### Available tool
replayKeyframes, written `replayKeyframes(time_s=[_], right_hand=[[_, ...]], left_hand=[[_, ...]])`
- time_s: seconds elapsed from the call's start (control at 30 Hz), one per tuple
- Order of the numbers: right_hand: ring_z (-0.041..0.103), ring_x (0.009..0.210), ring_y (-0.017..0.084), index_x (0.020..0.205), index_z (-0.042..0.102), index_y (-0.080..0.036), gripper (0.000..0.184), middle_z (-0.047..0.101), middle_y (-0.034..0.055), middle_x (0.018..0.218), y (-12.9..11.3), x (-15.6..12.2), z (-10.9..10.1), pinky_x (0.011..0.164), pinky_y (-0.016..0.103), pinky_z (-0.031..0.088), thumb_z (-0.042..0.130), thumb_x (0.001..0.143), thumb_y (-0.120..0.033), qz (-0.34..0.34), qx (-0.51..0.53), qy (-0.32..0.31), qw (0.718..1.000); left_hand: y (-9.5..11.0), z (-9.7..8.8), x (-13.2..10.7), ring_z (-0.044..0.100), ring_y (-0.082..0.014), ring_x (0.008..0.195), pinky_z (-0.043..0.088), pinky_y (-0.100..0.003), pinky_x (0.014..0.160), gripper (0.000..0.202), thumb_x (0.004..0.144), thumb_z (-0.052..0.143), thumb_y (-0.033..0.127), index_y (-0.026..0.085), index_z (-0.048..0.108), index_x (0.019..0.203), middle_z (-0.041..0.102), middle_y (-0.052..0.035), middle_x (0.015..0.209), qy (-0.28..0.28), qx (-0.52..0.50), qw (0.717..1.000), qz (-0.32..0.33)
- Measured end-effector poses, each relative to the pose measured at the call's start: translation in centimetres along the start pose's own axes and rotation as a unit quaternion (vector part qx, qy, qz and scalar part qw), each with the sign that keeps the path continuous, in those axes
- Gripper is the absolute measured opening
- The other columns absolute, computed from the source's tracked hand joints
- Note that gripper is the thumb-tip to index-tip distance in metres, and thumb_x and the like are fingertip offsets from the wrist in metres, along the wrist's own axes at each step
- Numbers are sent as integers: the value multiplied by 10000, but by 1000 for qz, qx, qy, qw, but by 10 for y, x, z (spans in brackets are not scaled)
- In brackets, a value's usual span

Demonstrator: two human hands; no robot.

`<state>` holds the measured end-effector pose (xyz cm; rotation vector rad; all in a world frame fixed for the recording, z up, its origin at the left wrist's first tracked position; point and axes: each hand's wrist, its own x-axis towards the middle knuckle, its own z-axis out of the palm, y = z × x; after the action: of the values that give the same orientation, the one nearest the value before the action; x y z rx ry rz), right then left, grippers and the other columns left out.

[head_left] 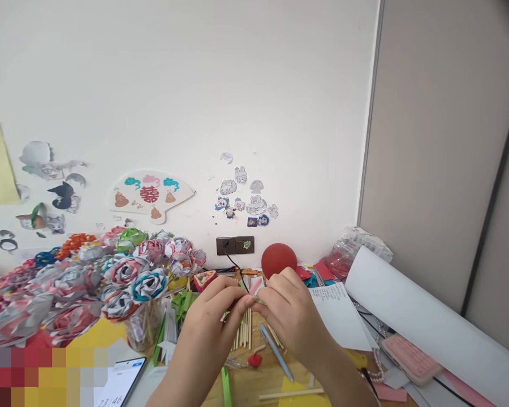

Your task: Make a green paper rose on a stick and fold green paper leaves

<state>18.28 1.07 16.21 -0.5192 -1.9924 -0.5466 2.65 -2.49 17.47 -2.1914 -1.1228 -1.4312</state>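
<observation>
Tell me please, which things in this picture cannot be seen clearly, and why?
- Small piece between the left hand and right hand, head view: the fingers cover nearly all of it; only a pink tip shows.
- Bottom-left corner, head view: a blurred mosaic block hides what is there.
- Phone: cut by the bottom edge.
- Printed sheet: text too small to read.
- Wall stickers: too small for details.

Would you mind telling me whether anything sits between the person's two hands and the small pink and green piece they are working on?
Nothing visible does: the left hand and right hand already pinch the small piece between their fingertips, above the wooden sticks.
</observation>
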Motion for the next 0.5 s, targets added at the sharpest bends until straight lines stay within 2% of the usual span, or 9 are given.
replayKeyframes(time_s=[0.13, 0.2, 0.3, 0.37, 0.4, 0.43, 0.5], right_hand=[[311, 602, 158, 605, 485, -178, 338, 393, 5, 614, -2, -1, -2, 550, 296, 277, 420, 937, -176, -39, -27, 6, 999], [312, 600, 159, 600, 496, -176, 330, 392, 6, 601, -4, -2, -3, 553, 297, 282, 437, 923, -141, -60, -34, 15, 998], [335, 616, 165, 656, 542, -173, 277, 425, 10, 609, -8, -3, -4, 577, 300, 306, 445, 901, -86, -88, -37, 7, 995], [347, 615, 166, 687, 559, -181, 252, 445, 9, 609, -8, -3, -3, 583, 300, 318, 454, 896, -87, -96, -33, 11, 995], [356, 616, 167, 699, 564, -184, 238, 460, 10, 613, -7, -4, -2, 582, 299, 325, 463, 901, -110, -89, -27, 19, 995], [372, 624, 168, 720, 572, -187, 217, 481, 15, 629, -5, -4, 0, 586, 299, 336, 471, 907, -144, -74, -15, 31, 997], [439, 697, 176, 838, 597, -192, 135, 541, 35, 733, -2, -4, 4, 638, 304, 381, 493, 913, -234, -17, 35, 50, 998]], left_hand=[[4, -4, 3, 553, -157, 618, 459, -257, 577, 283, 858, 489, 278, 193, 552, 596, 552, -7, 639, -45, -70, 993, -86], [2, -6, 3, 511, -146, 572, 438, -255, 549, 320, 837, 511, 346, 200, 500, 553, 502, 14, 597, -73, -131, 978, -146], [-3, -8, 2, 497, -118, 490, 419, -232, 486, 341, 802, 541, 444, 201, 464, 576, 502, 35, 581, -147, -274, 918, -246], [-5, -8, 1, 478, -101, 425, 390, -211, 440, 340, 796, 543, 469, 201, 460, 605, 503, 53, 530, -188, -326, 882, -284], [-6, -7, 0, 467, -99, 413, 375, -204, 429, 332, 799, 542, 464, 201, 462, 612, 495, 60, 504, -188, -318, 884, -286], [-5, -7, -1, 470, -104, 422, 371, -204, 431, 318, 803, 543, 447, 201, 470, 616, 495, 60, 493, -172, -290, 899, -278], [-2, -4, -2, 522, -129, 498, 405, -219, 471, 258, 819, 539, 377, 199, 497, 635, 548, 32, 554, -100, -199, 948, -229]])
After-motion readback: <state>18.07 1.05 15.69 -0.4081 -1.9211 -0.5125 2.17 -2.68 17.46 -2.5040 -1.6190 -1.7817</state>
